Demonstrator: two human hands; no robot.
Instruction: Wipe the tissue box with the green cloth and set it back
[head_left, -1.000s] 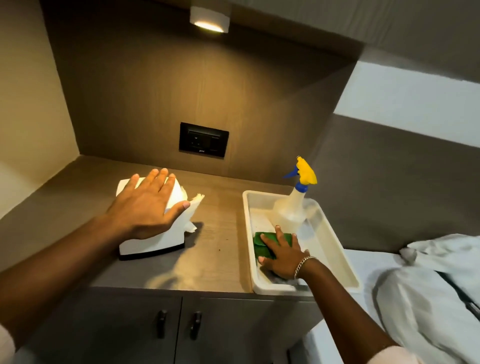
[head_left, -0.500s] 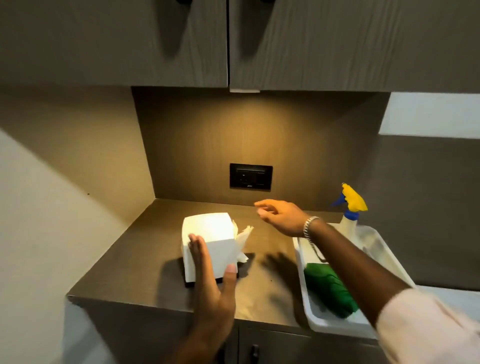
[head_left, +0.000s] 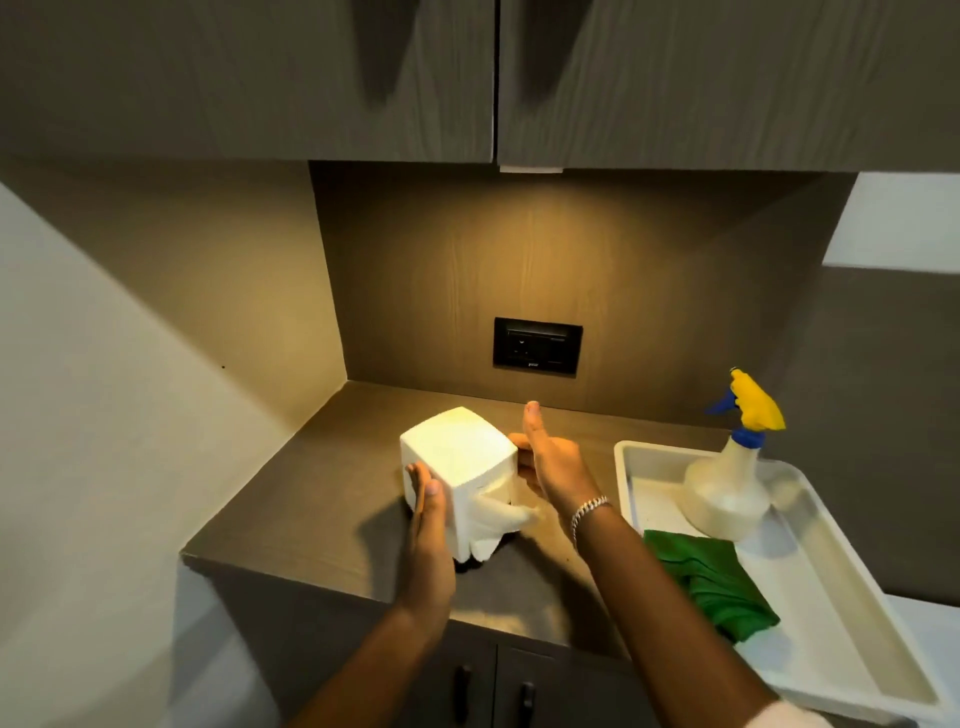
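A white cube tissue box (head_left: 457, 457) stands on the brown counter (head_left: 322, 514), a tissue hanging from its right face. My left hand (head_left: 428, 512) presses flat against the box's near left side. My right hand (head_left: 550, 462) presses on its right side, thumb raised. The box is clasped between both palms. The green cloth (head_left: 711, 582) lies crumpled in the white tray (head_left: 857, 644) to the right, with neither hand touching it.
A spray bottle (head_left: 727, 493) with a yellow and blue trigger stands in the tray's far end. A black wall socket (head_left: 537, 345) sits on the back panel. Cupboard doors hang overhead and below the counter. A pale wall closes the left side.
My right hand left the cloth in the tray and came across to the box's right side. My left hand went from the box's top to its near side.
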